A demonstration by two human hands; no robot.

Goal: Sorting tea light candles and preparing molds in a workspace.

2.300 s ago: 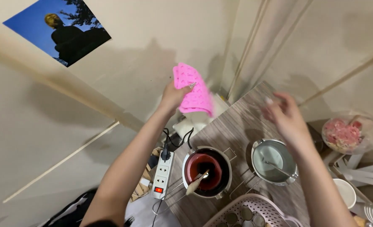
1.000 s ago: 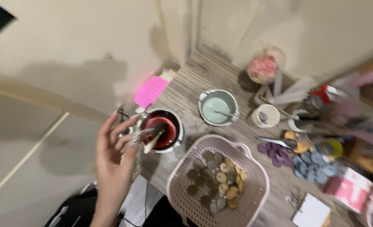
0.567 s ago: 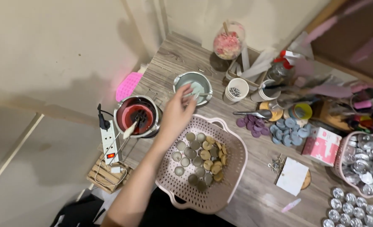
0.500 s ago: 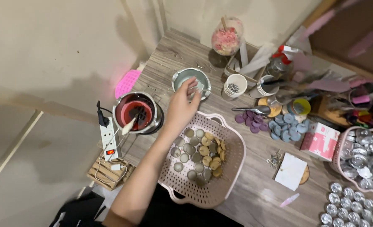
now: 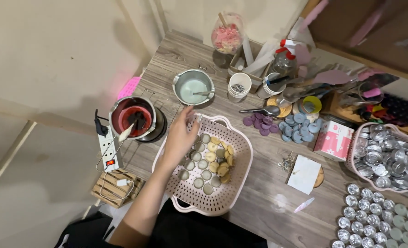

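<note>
My left hand reaches in from the lower left and hovers over the far left rim of a pink perforated basket. Its fingers are loosely spread and point toward a small metal pot of pale wax with a spoon in it. I see nothing held in it. Several round yellow and pale wax discs lie in the basket, right by the hand. A metal pot of red wax with a stick in it stands just left of the hand. My right hand is out of view.
A white power strip and a wooden trivet sit at the table's left edge, a pink mould behind them. To the right are a white cup, purple and blue discs, a pink box, a basket of metal cups and rows of cups.
The view swung down from the wall to the table. The pink mould was set down at the left edge, and my left hand has drawn back from the pale pot to the basket rim.
</note>
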